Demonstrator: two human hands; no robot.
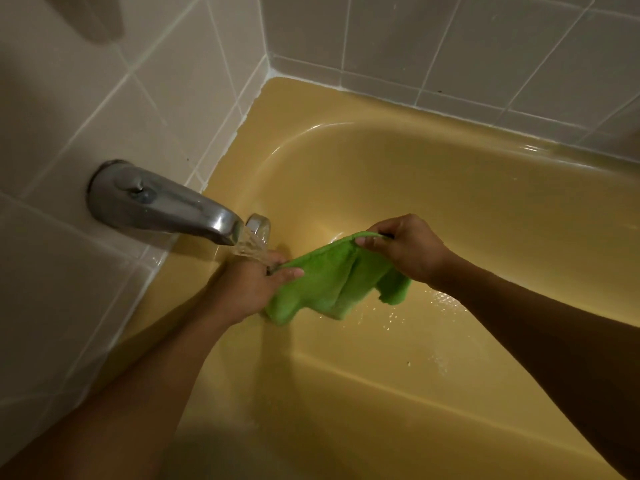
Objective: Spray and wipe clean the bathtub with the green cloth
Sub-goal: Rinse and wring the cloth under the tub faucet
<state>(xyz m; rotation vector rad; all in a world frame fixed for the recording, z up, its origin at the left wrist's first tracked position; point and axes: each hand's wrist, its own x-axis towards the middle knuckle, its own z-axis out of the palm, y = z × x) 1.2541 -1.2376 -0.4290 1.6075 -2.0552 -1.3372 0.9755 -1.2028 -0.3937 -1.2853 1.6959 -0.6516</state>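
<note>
The green cloth hangs stretched between both my hands over the yellow bathtub. My left hand pinches its left corner right under the stream of water running from the metal spout. My right hand grips the upper right edge of the cloth, held higher. The cloth's lower part droops toward the tub floor. No spray bottle is in view.
A round chrome overflow plate sits on the tub wall behind the spout. Beige tiled walls enclose the tub on the left and far sides. Water droplets glisten on the tub floor below my right forearm.
</note>
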